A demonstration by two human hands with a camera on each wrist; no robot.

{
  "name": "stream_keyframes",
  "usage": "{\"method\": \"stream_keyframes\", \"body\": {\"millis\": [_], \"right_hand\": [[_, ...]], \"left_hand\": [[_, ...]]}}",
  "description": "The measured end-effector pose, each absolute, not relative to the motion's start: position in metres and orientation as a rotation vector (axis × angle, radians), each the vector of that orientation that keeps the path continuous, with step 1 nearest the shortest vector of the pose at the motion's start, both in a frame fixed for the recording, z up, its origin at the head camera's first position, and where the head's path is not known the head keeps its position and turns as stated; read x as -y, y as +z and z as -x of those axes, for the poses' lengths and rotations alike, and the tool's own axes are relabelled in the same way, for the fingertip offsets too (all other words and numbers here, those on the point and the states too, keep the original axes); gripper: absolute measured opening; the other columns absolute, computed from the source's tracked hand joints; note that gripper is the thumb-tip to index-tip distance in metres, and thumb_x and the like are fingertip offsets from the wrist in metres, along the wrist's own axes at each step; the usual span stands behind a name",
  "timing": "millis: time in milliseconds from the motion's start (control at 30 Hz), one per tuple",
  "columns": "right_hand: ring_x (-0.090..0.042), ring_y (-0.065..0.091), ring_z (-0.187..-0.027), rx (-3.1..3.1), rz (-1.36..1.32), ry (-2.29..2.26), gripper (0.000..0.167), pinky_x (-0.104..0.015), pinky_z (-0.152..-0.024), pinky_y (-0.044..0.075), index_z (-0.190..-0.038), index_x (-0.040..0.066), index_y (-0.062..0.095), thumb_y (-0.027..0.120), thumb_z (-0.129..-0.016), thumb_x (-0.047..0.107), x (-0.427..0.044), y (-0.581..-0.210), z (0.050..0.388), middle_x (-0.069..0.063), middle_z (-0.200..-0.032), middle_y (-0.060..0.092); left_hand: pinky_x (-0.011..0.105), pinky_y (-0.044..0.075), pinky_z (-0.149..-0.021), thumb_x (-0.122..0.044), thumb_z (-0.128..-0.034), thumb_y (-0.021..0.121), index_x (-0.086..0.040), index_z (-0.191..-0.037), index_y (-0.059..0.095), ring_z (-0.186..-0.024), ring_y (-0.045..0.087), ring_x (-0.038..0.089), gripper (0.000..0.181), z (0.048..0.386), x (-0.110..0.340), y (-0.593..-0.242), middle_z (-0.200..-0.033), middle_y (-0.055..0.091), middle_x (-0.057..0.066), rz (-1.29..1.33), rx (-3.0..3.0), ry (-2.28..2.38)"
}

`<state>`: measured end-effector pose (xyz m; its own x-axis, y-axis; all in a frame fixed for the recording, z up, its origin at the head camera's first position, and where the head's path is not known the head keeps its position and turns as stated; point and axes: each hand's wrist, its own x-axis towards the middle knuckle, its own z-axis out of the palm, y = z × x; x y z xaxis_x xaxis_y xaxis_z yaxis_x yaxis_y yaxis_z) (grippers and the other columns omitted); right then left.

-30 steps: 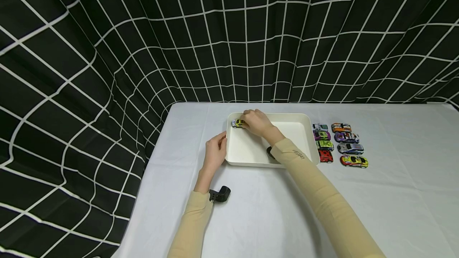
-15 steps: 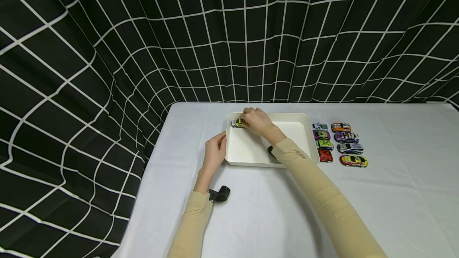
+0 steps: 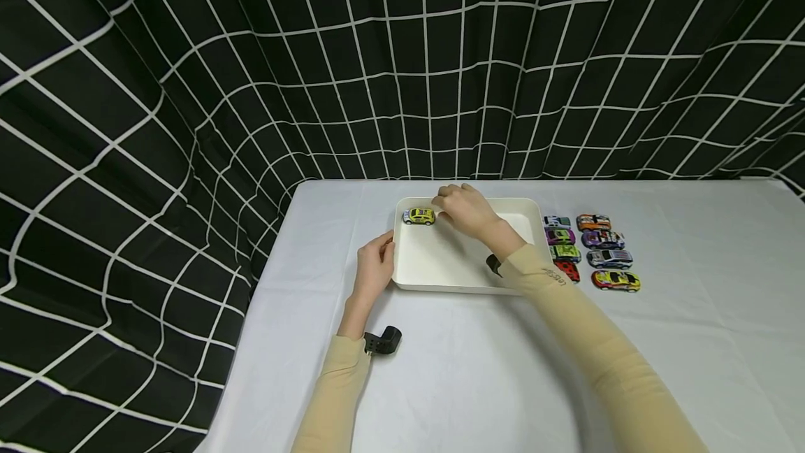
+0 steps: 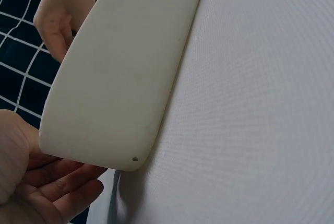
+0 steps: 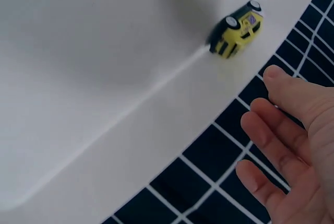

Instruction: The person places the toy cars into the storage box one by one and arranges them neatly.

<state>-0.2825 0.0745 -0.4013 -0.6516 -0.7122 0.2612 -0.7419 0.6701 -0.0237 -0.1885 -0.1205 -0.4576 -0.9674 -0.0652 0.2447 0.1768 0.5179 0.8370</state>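
A yellow toy car [image 3: 418, 216] with a pale front end sits in the far left corner of a white tray [image 3: 465, 289]. Just right of the car, my right hand [image 3: 468, 212] is over the tray's far side. In the right wrist view its fingers are loosely bent and apart from the car [image 5: 237, 30], with nothing between them. My left hand [image 3: 375, 268] is at the tray's left side. From the left wrist, its fingers [image 4: 73, 187] lie along the outside of the tray's end wall [image 4: 88, 156]; the thumb is partly hidden.
To the right of the tray, several toy cars stand in two columns, among them a red one [image 3: 568, 271], an orange one [image 3: 593, 222] and a yellow-and-red one [image 3: 616, 280]. A white cloth [image 3: 453, 369] covers the table. Behind hangs a black, white-gridded curtain [image 3: 440, 89].
My right hand has let go of the yellow toy car and moved up and to the right, leaving the car in the tray's corner. My left hand stays at the tray's side.
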Motion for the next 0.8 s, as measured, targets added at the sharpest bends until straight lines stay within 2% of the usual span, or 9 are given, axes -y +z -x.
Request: {"method": "stream_keyframes", "body": {"millis": [167,500,800], "right_hand": [[-0.026,0.060,-0.091,2.656,-1.157,0.185,0.022,-0.042,-0.082,0.048,-0.100,0.002,0.068,0.072,-0.079,0.006,-0.088,-0.394,0.276,-0.010,-0.096,0.065],[-0.026,0.060,-0.090,2.614,-1.142,0.231,0.022,-0.040,-0.077,0.048,-0.101,0.001,0.068,0.072,-0.080,0.008,-0.114,-0.386,0.259,-0.011,-0.095,0.065],[-0.028,0.060,-0.094,2.583,-1.082,0.326,0.022,-0.042,-0.080,0.047,-0.100,0.000,0.068,0.072,-0.080,0.009,-0.146,-0.381,0.241,-0.012,-0.096,0.066]], "left_hand": [[0.027,0.055,-0.069,0.003,-0.0921,0.051,0.011,-0.120,0.055,-0.085,0.065,0.027,0.029,0.188,0.120,-0.457,-0.105,0.063,0.024,0.097,2.516,-1.429],[0.027,0.055,-0.071,0.002,-0.0925,0.050,0.010,-0.121,0.055,-0.088,0.065,0.027,0.030,0.189,0.120,-0.458,-0.108,0.062,0.024,0.078,2.523,-1.446],[0.026,0.055,-0.071,0.001,-0.0929,0.050,0.010,-0.121,0.055,-0.087,0.065,0.027,0.030,0.188,0.120,-0.459,-0.108,0.062,0.024,0.069,2.524,-1.443]]}}
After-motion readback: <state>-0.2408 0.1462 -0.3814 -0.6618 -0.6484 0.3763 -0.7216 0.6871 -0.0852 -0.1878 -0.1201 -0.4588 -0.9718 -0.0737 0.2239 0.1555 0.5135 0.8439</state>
